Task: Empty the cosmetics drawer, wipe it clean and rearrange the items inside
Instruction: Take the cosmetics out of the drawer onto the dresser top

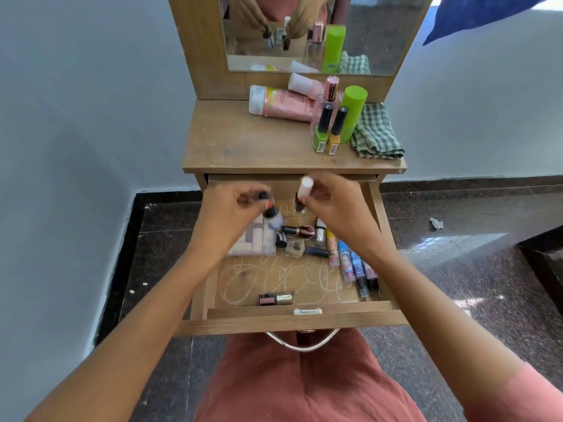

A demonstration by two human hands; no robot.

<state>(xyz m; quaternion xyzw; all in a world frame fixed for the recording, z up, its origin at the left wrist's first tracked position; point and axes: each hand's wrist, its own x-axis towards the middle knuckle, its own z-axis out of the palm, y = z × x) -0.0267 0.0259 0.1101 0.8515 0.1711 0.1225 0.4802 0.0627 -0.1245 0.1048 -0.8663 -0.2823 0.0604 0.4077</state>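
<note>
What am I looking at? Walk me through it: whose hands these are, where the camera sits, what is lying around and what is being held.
There is no machine here. These are a person's two bare hands, seen by one camera worn on the head that looks forward and down. The left hand pinches a small dark-capped bottle. The right hand grips a white-capped bottle, which is blurred. Both hands are over the open drawer, which holds a palette, small bottles and a row of tubes at its right side. On the dresser top stand a green can and two nail polish bottles. Pink tubes lie there too, beside a checked cloth. The mirror behind reflects the hands.
</note>
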